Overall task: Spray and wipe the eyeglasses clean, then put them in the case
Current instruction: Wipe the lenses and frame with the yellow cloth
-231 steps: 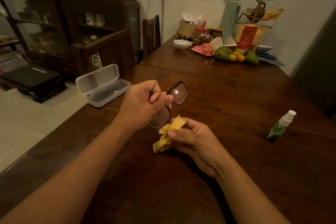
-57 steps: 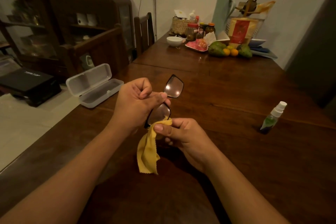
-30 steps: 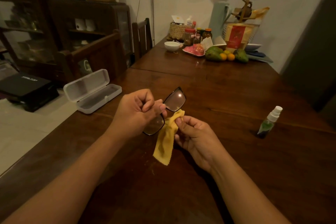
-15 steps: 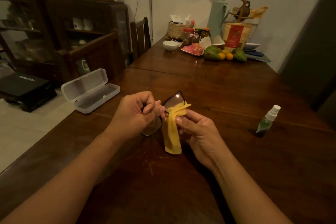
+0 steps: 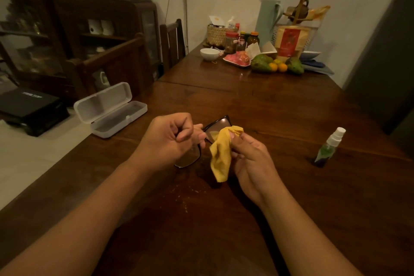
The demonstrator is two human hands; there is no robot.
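While left hand [image 5: 167,141] pinches eyeglasses [image 5: 218,125], right hand [image 5: 251,159] holds cloth [image 5: 220,157] on lens

The left forearm [image 5: 89,208] and right forearm [image 5: 302,219] show bare from the picture's lower edge to the wrists. The left grip [image 5: 170,139] and right grip [image 5: 251,161] are bare hands with short, trimmed nails.

A dimly lit dining room in a home. A long dark wooden table [image 5: 280,101] runs toward twelve o'clock. Its far end holds fruit [image 5: 261,65], a white bowl [image 5: 209,54], lidded jars [image 5: 230,42] and a woven basket [image 5: 218,34], set against a pale wall. At eleven o'clock stands a wooden chair [image 5: 172,42]. At ten o'clock is a dark glass-fronted cabinet [image 5: 125,6] with white cups inside.
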